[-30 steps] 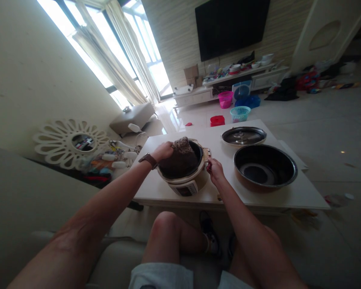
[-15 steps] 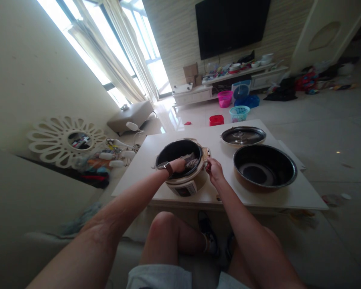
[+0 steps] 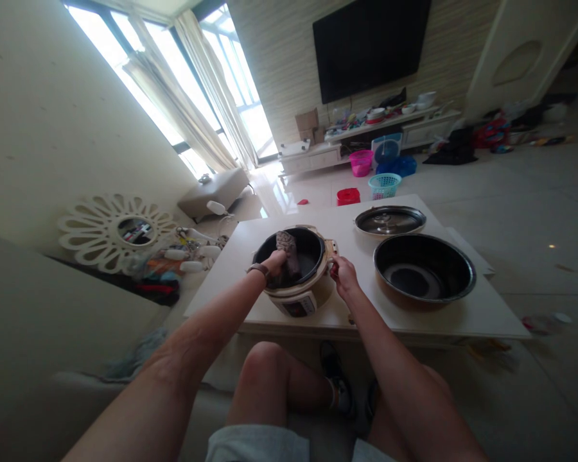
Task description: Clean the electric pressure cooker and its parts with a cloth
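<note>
**Wiping looks under way; finish unclear**

The left hand's [image 3: 275,261] grip is closed on a patterned cloth [image 3: 286,247], held inside the open cooker [image 3: 296,304] by the near edge of the surface [image 3: 481,317]. The right hand's [image 3: 345,276] grip is narrow, fingers curled at the cooker's side handle [image 3: 332,250]. How much of the interior is done cannot be told. Toward the right edge sits a black pot [image 3: 450,258]; a lid [image 3: 402,221] lies near the far right corner, both untouched.
</note>
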Demonstrator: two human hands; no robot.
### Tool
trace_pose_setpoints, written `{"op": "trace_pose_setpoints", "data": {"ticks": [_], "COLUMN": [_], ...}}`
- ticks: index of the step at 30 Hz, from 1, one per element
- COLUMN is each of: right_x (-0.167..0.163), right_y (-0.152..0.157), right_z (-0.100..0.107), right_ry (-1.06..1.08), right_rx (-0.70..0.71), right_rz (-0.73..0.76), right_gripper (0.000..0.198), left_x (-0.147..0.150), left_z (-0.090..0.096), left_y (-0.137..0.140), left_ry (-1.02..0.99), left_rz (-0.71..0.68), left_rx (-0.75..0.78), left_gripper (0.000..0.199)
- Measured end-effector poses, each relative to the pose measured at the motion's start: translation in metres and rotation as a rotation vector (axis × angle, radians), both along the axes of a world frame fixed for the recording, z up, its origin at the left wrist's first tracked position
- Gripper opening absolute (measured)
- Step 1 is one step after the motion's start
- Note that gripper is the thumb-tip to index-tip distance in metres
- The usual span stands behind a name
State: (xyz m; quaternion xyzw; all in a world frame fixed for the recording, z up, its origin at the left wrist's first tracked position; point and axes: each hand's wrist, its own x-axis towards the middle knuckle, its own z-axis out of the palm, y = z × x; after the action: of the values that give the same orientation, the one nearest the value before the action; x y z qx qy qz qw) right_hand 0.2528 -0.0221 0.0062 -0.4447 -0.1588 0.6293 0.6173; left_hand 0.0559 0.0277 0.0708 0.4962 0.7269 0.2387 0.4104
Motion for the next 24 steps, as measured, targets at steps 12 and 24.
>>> {"op": "trace_pose_setpoints", "data": {"ticks": [12, 24], "right_x": [0.000, 0.002], "right_y": [0.002, 0.002], "right_z": [0.000, -0.001], "right_ry": [0.011, 0.018], "right_rx": [0.006, -0.006], "right_rz": [0.015, 0.027], "right_gripper": [0.041, 0.037], "left_x": [0.072, -0.025], "left_z": [0.002, 0.065], "left_y": [-0.012, -0.017], "left_ry": [-0.386, 0.607], "left_rz": [-0.034, -0.781], "left_rx": [0.052, -0.114], "left_gripper": [0.036, 0.013]}}
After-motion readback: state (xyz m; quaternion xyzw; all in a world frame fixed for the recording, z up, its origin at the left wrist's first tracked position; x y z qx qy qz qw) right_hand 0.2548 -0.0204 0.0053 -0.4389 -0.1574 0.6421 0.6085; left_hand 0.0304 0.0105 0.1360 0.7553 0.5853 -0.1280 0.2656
